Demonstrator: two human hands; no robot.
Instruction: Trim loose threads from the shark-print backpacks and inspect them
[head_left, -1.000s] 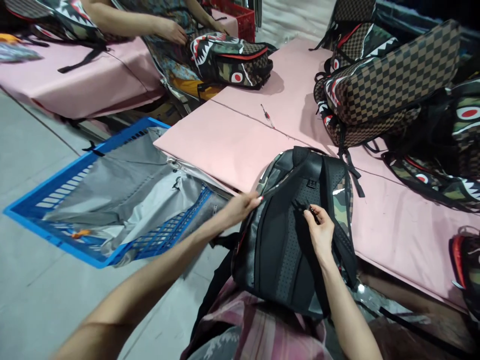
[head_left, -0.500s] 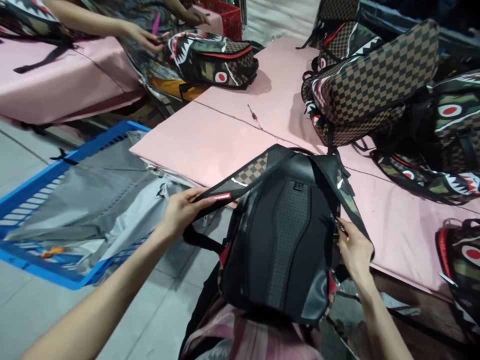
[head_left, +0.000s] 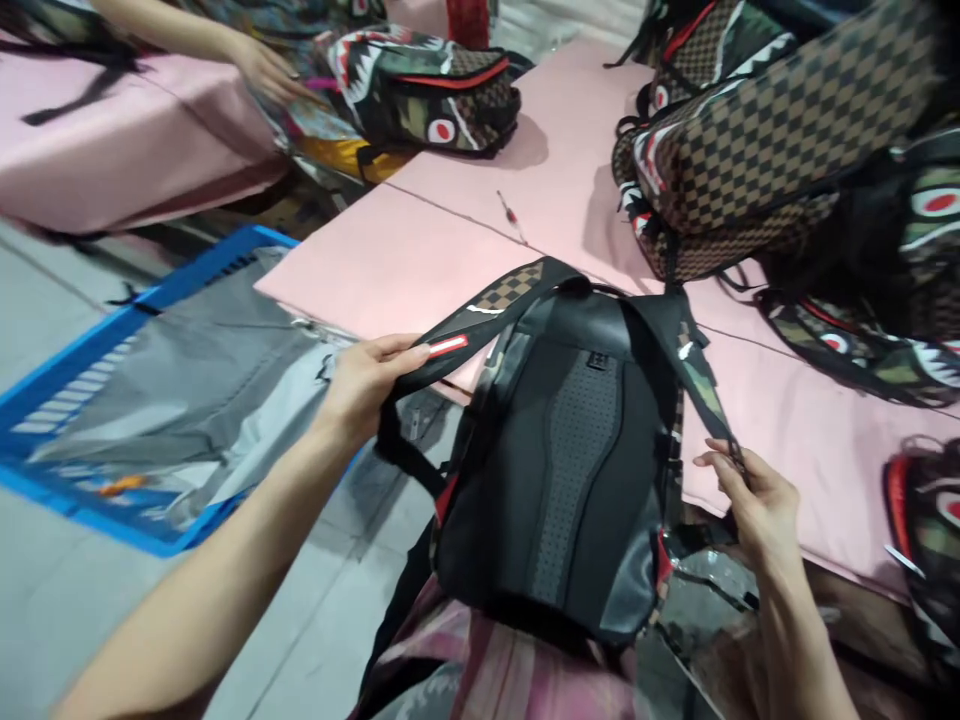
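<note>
A black backpack (head_left: 570, 470) lies back-panel up, half on my lap and half on the pink table (head_left: 420, 260). My left hand (head_left: 367, 380) is closed round its left shoulder strap (head_left: 480, 310), which has a checkered top and a red tab. My right hand (head_left: 754, 500) pinches the lower end of the camouflage right strap (head_left: 697, 380), pulled out to the side.
A blue crate (head_left: 112, 340) lined with grey plastic sits on the floor at left. Several checkered and shark-print backpacks (head_left: 750, 150) are piled at the right of the table. Another person's hand (head_left: 262, 65) works beside a shark-print backpack (head_left: 427, 95) at the back. A small pen (head_left: 512, 215) lies on the table.
Both my hands left the middle of the back panel, took the two shoulder straps and spread them outward. The backpack slid slightly toward me.
</note>
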